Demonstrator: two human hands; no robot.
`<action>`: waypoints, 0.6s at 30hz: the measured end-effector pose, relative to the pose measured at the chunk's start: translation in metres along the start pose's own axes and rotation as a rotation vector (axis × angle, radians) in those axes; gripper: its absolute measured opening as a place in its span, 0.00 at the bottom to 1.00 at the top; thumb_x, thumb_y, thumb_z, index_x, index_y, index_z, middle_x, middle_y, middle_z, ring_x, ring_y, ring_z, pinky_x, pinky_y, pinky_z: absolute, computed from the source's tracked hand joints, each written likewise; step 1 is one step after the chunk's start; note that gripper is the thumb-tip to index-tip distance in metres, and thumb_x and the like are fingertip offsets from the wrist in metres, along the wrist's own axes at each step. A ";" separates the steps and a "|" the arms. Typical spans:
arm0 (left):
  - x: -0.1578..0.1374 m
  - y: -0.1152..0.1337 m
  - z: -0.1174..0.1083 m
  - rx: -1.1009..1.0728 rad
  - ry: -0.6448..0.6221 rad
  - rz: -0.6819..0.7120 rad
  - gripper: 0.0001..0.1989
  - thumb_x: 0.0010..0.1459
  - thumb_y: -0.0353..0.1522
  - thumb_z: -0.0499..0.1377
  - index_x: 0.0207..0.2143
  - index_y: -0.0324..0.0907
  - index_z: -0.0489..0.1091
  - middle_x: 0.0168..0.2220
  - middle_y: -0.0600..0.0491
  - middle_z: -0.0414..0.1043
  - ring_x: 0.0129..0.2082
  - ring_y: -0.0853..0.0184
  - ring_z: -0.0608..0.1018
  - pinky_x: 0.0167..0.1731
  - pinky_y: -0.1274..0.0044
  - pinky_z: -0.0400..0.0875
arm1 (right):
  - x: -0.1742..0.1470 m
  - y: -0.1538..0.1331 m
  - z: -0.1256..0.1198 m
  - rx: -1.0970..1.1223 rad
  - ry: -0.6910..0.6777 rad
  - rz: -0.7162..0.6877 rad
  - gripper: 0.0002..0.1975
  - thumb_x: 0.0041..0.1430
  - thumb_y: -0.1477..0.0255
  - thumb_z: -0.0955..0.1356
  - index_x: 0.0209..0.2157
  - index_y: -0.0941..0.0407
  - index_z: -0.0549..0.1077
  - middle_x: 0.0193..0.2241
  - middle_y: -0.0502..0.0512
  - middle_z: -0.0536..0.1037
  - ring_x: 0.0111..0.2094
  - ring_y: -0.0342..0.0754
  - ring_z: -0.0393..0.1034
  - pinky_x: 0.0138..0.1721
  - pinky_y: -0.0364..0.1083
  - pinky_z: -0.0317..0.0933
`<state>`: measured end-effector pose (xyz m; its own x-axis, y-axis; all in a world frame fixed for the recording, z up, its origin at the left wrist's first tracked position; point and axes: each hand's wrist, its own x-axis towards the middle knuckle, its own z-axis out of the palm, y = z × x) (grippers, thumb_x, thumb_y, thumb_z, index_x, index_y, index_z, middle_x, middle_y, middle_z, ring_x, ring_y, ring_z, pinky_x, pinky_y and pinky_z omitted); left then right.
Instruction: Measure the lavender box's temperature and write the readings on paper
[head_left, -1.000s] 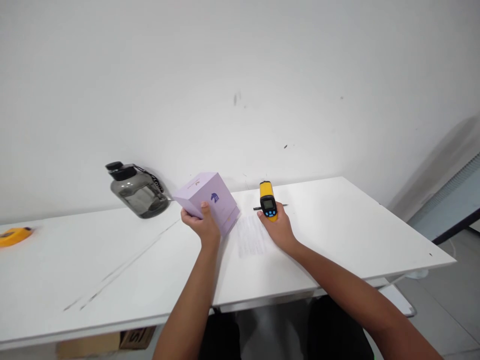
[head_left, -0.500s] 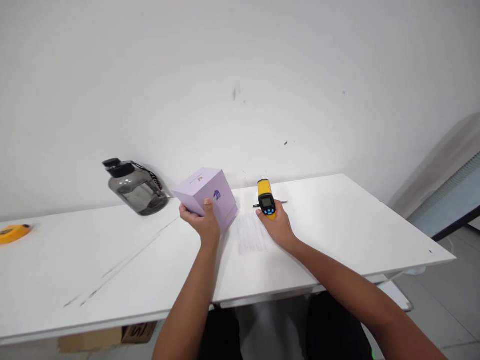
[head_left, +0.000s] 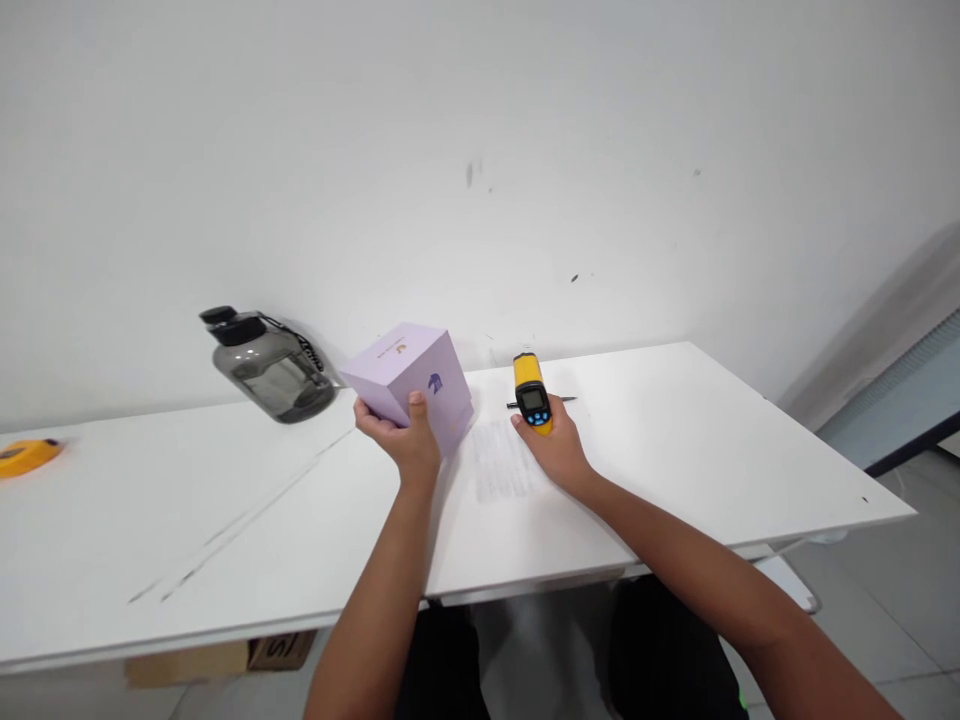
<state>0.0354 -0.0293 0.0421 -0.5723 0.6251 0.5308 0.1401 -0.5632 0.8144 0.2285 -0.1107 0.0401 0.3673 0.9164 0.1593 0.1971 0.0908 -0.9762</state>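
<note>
A pale lilac box (head_left: 420,375) with a small dark emblem on its side is held tilted in my left hand (head_left: 409,440), thumb across the near face and fingers beneath. My right hand (head_left: 559,445) is wrapped round a yellow and black infrared thermometer (head_left: 532,395), whose small screen and blue buttons face me. Behind the thermometer a dark pen (head_left: 566,399) lies on the white table (head_left: 660,440). Between my hands a sheet of paper (head_left: 502,465) with faint lines lies flat.
A grey translucent water bottle (head_left: 274,370) with a black cap stands against the wall at the back left. At the far left lies a yellow-orange tool (head_left: 28,457), partly cut off. A cardboard box (head_left: 195,665) shows below the table edge.
The whole view has shifted very slightly. Both hands keep their grip on the box and the thermometer, with hardly any movement.
</note>
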 end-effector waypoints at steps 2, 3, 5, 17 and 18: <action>-0.001 0.001 0.000 0.011 0.007 0.004 0.49 0.52 0.57 0.65 0.65 0.43 0.49 0.67 0.37 0.53 0.69 0.53 0.64 0.68 0.63 0.61 | 0.000 0.000 0.000 0.002 -0.002 -0.004 0.24 0.52 0.54 0.74 0.47 0.51 0.71 0.37 0.50 0.79 0.39 0.53 0.74 0.42 0.51 0.67; -0.001 0.001 0.000 0.026 0.009 0.020 0.49 0.51 0.56 0.66 0.65 0.43 0.49 0.67 0.37 0.52 0.69 0.53 0.63 0.68 0.63 0.60 | 0.000 0.000 0.001 0.001 -0.003 -0.005 0.24 0.53 0.54 0.73 0.47 0.51 0.71 0.37 0.50 0.79 0.39 0.53 0.74 0.42 0.51 0.67; -0.002 0.001 0.000 0.052 -0.010 0.068 0.50 0.50 0.55 0.67 0.65 0.44 0.49 0.68 0.37 0.51 0.70 0.53 0.61 0.69 0.64 0.59 | 0.001 0.000 0.001 -0.003 -0.005 -0.005 0.24 0.53 0.54 0.73 0.47 0.51 0.71 0.38 0.51 0.79 0.40 0.53 0.74 0.42 0.52 0.66; -0.005 -0.011 -0.004 0.114 -0.100 0.222 0.53 0.49 0.58 0.67 0.66 0.42 0.48 0.64 0.38 0.52 0.70 0.50 0.59 0.70 0.61 0.54 | 0.001 0.001 0.001 0.007 -0.024 -0.007 0.26 0.54 0.53 0.73 0.49 0.52 0.70 0.40 0.52 0.79 0.41 0.53 0.74 0.45 0.52 0.66; -0.006 -0.011 -0.005 0.133 -0.098 0.238 0.53 0.48 0.58 0.67 0.66 0.42 0.48 0.63 0.38 0.52 0.70 0.50 0.59 0.70 0.60 0.54 | 0.001 0.000 0.001 0.008 -0.026 -0.008 0.26 0.54 0.53 0.73 0.49 0.52 0.70 0.40 0.52 0.79 0.42 0.53 0.74 0.45 0.52 0.66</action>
<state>0.0334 -0.0289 0.0288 -0.4307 0.5371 0.7253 0.3698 -0.6281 0.6847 0.2279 -0.1093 0.0397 0.3421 0.9253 0.1635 0.1924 0.1013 -0.9761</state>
